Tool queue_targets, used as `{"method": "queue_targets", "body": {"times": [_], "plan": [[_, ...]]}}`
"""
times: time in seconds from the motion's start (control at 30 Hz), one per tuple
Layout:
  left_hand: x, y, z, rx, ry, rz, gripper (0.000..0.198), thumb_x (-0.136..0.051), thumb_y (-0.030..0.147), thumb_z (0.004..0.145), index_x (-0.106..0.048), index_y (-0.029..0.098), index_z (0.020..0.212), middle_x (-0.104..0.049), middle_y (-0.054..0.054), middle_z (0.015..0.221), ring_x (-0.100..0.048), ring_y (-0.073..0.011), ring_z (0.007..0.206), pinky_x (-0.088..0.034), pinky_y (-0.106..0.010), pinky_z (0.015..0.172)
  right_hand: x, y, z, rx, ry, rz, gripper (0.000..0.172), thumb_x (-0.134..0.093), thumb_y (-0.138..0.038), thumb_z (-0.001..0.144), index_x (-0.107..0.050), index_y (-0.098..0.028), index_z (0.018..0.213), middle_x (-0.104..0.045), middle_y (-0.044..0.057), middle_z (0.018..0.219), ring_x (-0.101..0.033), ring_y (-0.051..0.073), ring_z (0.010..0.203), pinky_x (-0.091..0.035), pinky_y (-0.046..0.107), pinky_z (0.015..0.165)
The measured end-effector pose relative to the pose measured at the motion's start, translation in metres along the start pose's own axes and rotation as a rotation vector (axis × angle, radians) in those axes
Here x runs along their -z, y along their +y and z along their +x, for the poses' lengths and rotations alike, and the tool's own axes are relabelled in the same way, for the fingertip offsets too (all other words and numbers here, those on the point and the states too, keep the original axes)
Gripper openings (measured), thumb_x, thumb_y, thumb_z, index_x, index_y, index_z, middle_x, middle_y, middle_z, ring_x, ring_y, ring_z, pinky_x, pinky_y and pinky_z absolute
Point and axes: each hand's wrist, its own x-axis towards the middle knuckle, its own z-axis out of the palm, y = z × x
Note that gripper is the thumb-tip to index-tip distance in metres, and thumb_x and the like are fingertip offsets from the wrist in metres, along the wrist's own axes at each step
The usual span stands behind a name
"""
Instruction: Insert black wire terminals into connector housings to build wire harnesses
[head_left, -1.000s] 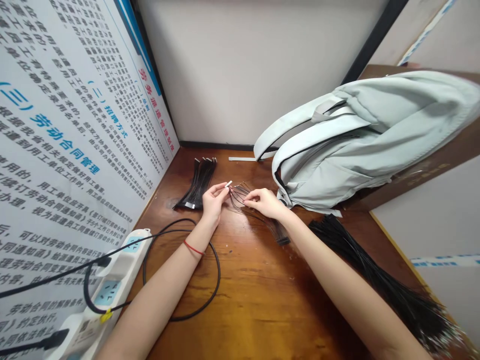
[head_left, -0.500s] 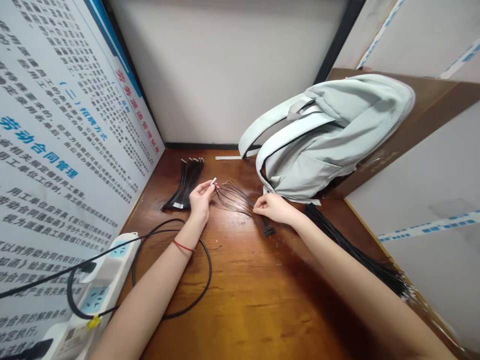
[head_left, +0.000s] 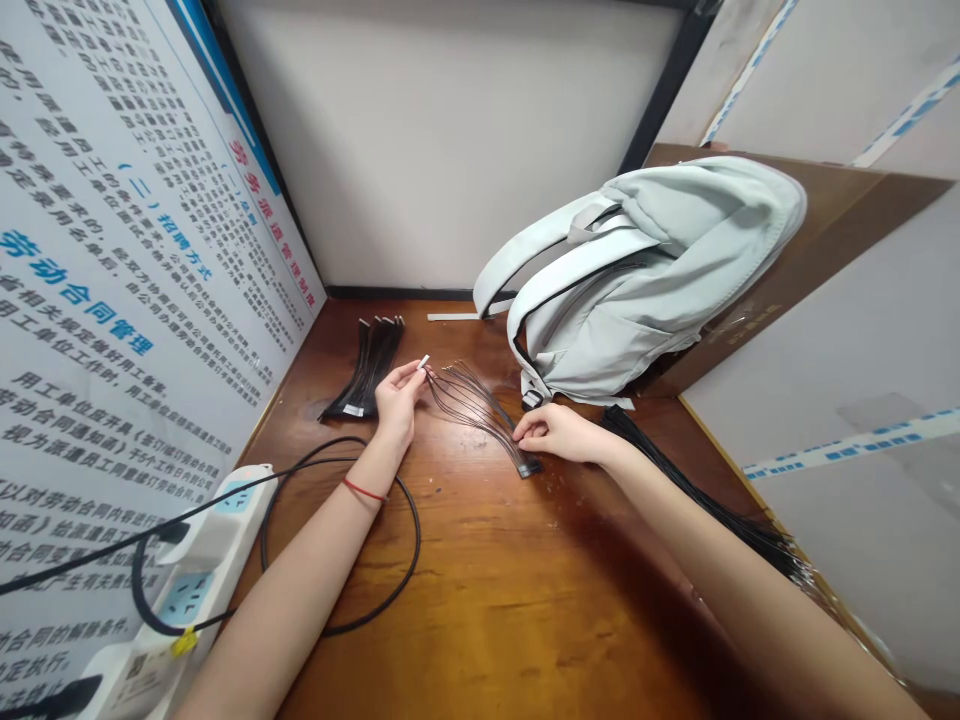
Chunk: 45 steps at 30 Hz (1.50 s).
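Observation:
A small white connector (head_left: 424,362) is pinched between the fingertips of my left hand (head_left: 399,400). Thin dark wires (head_left: 472,405) fan out from it to the right, some with loose metal tips at the far end. They run down to a black connector (head_left: 529,467) lying on the table. My right hand (head_left: 551,434) has its thumb and fingers closed on the wires just above that black connector. Left of my left hand lies a bundle of black cables (head_left: 367,370) with a white label.
A pale green backpack (head_left: 637,290) leans at the back right. Beside my right forearm lies a long bundle of black wires (head_left: 697,490). A looped black cable (head_left: 418,540) and a white power strip (head_left: 202,570) are at the left on the wooden table (head_left: 465,620).
My right hand has shifted slightly down and right along the wires. The black connector has turned and moved a little left. My left hand still holds the white connector.

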Motion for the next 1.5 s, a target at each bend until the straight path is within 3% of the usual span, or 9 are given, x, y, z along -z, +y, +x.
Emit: {"method": "queue_targets", "body": {"times": [0.2, 0.47, 0.6, 0.87, 1.5], "plan": [[-0.001, 0.000, -0.001, -0.001, 0.008, 0.008, 0.029, -0.078, 0.018, 0.051, -0.065, 0.012, 0.076, -0.068, -0.004, 0.071, -0.063, -0.0116, 0.064, -0.050, -0.028, 0.072, -0.002, 0.003, -0.005, -0.002, 0.012, 0.058, 0.024, -0.066, -0.016, 0.058, -0.069, -0.012, 0.082, -0.061, 0.000, 0.064, -0.056, 0.011, 0.061, -0.044, 0.022, 0.059], [-0.002, 0.002, -0.002, 0.006, 0.006, -0.003, 0.029, -0.078, 0.018, 0.049, -0.066, 0.012, 0.074, -0.068, -0.004, 0.070, -0.063, -0.0116, 0.064, -0.051, -0.027, 0.069, -0.003, 0.003, -0.003, -0.008, 0.002, 0.085, 0.018, -0.064, -0.012, 0.056, -0.063, -0.014, 0.074, -0.057, -0.002, 0.061, -0.054, 0.011, 0.059, -0.044, 0.022, 0.058], [-0.001, 0.001, -0.002, 0.001, -0.004, 0.000, 0.029, -0.078, 0.019, 0.050, -0.065, 0.012, 0.075, -0.068, -0.004, 0.071, -0.064, -0.0118, 0.064, -0.050, -0.027, 0.070, -0.008, 0.004, 0.000, -0.038, 0.069, 0.050, 0.019, -0.057, -0.005, 0.054, -0.054, -0.017, 0.068, -0.053, -0.005, 0.058, -0.052, 0.010, 0.055, -0.042, 0.020, 0.054], [0.001, -0.001, 0.000, -0.013, -0.033, 0.000, 0.028, -0.076, 0.018, 0.052, -0.066, 0.012, 0.077, -0.068, -0.004, 0.073, -0.064, -0.0121, 0.066, -0.050, -0.029, 0.073, -0.016, -0.004, 0.007, 0.024, 0.213, -0.123, 0.009, -0.052, -0.009, 0.068, -0.054, -0.018, 0.067, -0.055, -0.004, 0.056, -0.050, 0.009, 0.051, -0.036, 0.020, 0.053], [-0.003, 0.004, 0.002, 0.079, -0.023, -0.013, 0.018, -0.065, 0.013, 0.059, -0.063, 0.013, 0.077, -0.065, -0.002, 0.068, -0.060, -0.0095, 0.061, -0.047, -0.026, 0.068, -0.021, -0.051, 0.089, 0.130, 0.190, -0.217, 0.012, -0.058, -0.018, 0.079, -0.067, -0.015, 0.072, -0.069, 0.006, 0.075, -0.060, 0.014, 0.068, -0.041, 0.022, 0.064]]}}
